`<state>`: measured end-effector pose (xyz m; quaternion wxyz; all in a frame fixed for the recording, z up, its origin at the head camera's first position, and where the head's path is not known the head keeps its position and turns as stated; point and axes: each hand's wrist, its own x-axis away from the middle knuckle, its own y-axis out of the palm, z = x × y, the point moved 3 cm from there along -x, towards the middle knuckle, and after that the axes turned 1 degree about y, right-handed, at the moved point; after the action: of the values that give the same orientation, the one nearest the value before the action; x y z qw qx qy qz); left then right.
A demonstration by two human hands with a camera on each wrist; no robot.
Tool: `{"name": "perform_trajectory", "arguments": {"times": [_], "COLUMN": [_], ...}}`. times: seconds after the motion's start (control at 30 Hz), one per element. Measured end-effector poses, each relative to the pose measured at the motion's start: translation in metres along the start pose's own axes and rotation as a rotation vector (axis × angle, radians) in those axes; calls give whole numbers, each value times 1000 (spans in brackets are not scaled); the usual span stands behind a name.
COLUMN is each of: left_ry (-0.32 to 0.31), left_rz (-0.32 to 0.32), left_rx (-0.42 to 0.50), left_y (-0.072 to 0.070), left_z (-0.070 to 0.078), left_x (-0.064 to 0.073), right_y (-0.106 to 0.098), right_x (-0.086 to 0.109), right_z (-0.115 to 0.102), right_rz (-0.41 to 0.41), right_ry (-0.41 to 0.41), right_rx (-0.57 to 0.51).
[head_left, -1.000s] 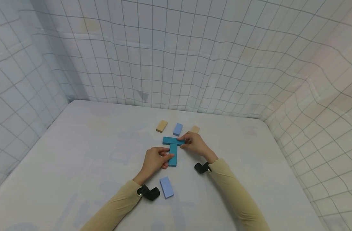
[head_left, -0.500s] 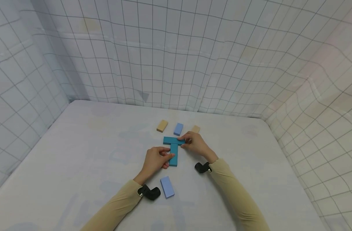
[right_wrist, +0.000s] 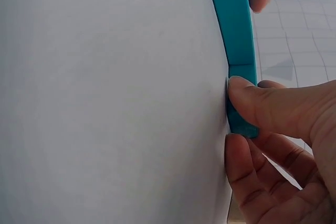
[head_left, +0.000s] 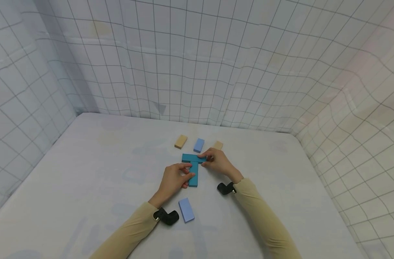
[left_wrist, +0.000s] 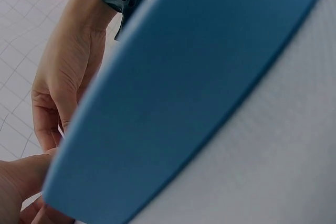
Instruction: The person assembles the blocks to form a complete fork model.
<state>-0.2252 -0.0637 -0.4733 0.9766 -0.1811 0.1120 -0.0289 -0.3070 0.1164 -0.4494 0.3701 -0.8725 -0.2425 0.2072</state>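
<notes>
Two long teal blocks lie flat as a T in the head view: a crossbar block (head_left: 189,157) at the far side and a stem block (head_left: 193,180) running toward me from its middle. My left hand (head_left: 173,180) is at the stem's left side, thumb on its top and index fingertip near the joint. With thumb and fingers, my right hand (head_left: 219,161) pinches the crossbar's right end, covering part of it. The right wrist view shows that thumb (right_wrist: 278,103) over the block's end. A light blue block (head_left: 186,210) lies near my left wrist, looming large in the left wrist view.
Beyond the T lie a yellowish block (head_left: 181,141), another light blue block (head_left: 198,145) and a pale tan block (head_left: 218,145), the last partly behind my right hand. A white gridded curtain (head_left: 190,72) encloses the white table (head_left: 103,162). Black cameras sit on both wrists.
My left index finger has shifted slightly forward and onto the stem block's top, near the joint. The right hand and the blocks keep their places.
</notes>
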Motion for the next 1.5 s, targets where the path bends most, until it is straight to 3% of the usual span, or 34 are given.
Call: {"name": "perform_trajectory", "arguments": {"times": [0.3, 0.6, 0.97, 1.17, 1.5], "left_ry": [52, 109, 300, 251, 245], "left_rz": [-33, -133, -183, -149, -180], "left_rx": [-68, -161, -380, -437, -362], "left_y": [1, -3, -2, -6, -9], "left_z": [3, 8, 12, 7, 1], "left_x": [1, -2, -6, -4, -5], "right_y": [-1, -1, -1, -2, -1], "right_x": [1, 0, 1, 2, 4], "right_z": [-2, 0, 1, -1, 0], "right_rz": [3, -5, -9, -8, -19], "right_ry": [-28, -35, -21, -36, -19], "right_rx": [7, 4, -3, -9, -6]}}
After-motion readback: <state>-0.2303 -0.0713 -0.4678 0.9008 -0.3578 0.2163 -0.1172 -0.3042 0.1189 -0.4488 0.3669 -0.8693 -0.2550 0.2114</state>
